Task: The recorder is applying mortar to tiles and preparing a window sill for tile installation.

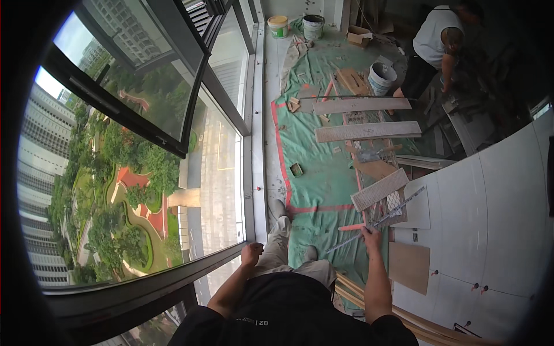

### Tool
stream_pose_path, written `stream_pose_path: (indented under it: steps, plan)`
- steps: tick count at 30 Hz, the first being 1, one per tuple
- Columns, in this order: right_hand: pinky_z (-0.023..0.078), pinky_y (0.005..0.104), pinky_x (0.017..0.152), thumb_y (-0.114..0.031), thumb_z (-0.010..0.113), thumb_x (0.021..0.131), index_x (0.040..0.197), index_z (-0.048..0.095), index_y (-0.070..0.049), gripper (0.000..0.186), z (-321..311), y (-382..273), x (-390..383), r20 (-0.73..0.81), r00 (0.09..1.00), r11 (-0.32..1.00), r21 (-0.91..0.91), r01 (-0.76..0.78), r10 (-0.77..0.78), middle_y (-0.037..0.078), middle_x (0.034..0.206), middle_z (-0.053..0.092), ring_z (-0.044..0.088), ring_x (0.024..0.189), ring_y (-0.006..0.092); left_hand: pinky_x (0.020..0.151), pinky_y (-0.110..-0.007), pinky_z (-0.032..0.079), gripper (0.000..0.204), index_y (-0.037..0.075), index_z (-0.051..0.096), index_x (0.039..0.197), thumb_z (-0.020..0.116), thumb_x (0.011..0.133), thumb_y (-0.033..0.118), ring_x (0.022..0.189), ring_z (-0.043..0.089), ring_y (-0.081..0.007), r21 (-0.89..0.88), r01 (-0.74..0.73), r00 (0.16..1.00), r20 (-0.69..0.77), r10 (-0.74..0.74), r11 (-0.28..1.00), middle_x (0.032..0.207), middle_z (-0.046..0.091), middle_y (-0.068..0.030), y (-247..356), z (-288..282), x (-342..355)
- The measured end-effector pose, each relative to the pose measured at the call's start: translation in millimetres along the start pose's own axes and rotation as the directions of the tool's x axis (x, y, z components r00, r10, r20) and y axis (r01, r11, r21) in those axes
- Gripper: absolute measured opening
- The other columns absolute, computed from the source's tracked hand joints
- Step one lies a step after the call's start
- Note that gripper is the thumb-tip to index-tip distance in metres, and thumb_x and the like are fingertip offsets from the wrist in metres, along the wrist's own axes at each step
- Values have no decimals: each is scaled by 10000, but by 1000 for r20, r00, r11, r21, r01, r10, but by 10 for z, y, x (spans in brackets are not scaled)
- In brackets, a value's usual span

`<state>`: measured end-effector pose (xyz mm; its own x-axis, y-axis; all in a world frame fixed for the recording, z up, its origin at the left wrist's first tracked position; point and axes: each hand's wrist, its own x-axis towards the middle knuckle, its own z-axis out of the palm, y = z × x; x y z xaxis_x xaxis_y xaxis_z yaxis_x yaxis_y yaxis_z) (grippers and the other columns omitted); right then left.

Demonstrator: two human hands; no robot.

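Note:
My right hand (371, 234) is closed around a long, thin, pale strip with dark marks (397, 209), which looks like a ruler. It slants from near my foot up across the boards. A pinkish-red stick-like piece (351, 228) lies against the fingers; whether they hold it too, I cannot tell. Just beyond is a patterned grey plank (380, 190), resting at an angle. My left hand (252, 254) hangs curled beside the window sill, its inside hidden.
Green sheeting (311, 190) with red tape covers the floor. Two grey planks (368, 131) lie ahead. Buckets (313, 27) stand at the back; a white bucket (382, 78) is nearer. A person (440, 40) bends over dark debris at right. White cabinets (479, 213) line the right; an open window (144, 104), the left.

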<state>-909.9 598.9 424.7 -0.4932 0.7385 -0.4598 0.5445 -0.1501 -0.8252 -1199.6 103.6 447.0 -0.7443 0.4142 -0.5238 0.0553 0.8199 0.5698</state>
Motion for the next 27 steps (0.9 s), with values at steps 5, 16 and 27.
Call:
stream_pose_path:
  steps: [5, 16, 27]
  plan:
    - [498, 336, 531, -195, 803, 1028, 1056, 814, 13, 211, 692, -20, 203, -107, 965, 971, 22, -239, 240, 37, 739, 714, 632, 582, 127, 771, -442, 620, 400, 29, 832, 928, 883, 905, 425, 800, 808, -346, -136, 94, 974, -191, -119, 986, 837, 819, -162, 120, -538, 1309]
    - [601, 380, 535, -156, 750, 1013, 1150, 809, 33, 241, 1967, -967, 430, -28, 846, 818, 273, -507, 533, 141, 868, 817, 718, 570, 214, 955, -475, 621, 358, 8, 756, 1087, 832, 841, 257, 1062, 791, -381, -188, 198, 932, -268, -244, 962, 1070, 812, -224, 562, -1829, 3769]
    - [592, 392, 516, -162, 751, 1001, 1068, 770, 17, 192, 2977, -1665, 2637, 141, 803, 727, 358, -586, 579, 161, 913, 788, 719, 611, 241, 809, -368, 633, 298, 39, 861, 1024, 783, 983, 323, 849, 825, -206, -183, -121, 983, 117, 144, 976, 913, 862, -95, 2399, -2399, 6180]
